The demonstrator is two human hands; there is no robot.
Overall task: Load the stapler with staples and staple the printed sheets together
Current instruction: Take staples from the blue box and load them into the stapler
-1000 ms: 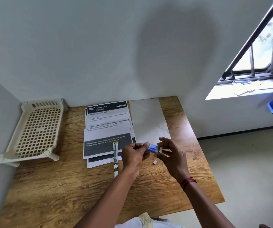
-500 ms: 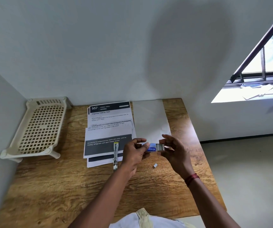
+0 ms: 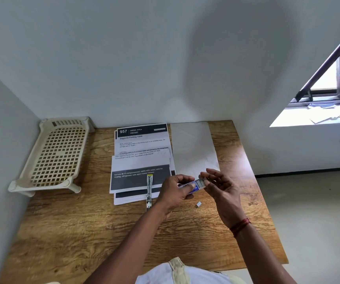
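Items on the wooden table, placed by the stapler:

- Stapler, one. It lies lengthwise, its far end on the printed sheets and its near end on bare wood. No hand touches it.
- Printed sheets, one overlapping pile. At least three layers show, under and beyond the stapler.
- Blank white sheet, one, right of the stapler and beside the pile.
- Staple box, one, blue, just right of the stapler. The left hand grips it with curled fingers.
- Staple strip, one, grey, at the box's open end. The right hand pinches it between thumb and forefinger, the other fingers loose.
- Loose staple piece, one, on the wood right of the stapler, below the hands.
- Cream slotted rack, one, well left of the stapler against the wall.
- Red thread, one band, on the right wrist.
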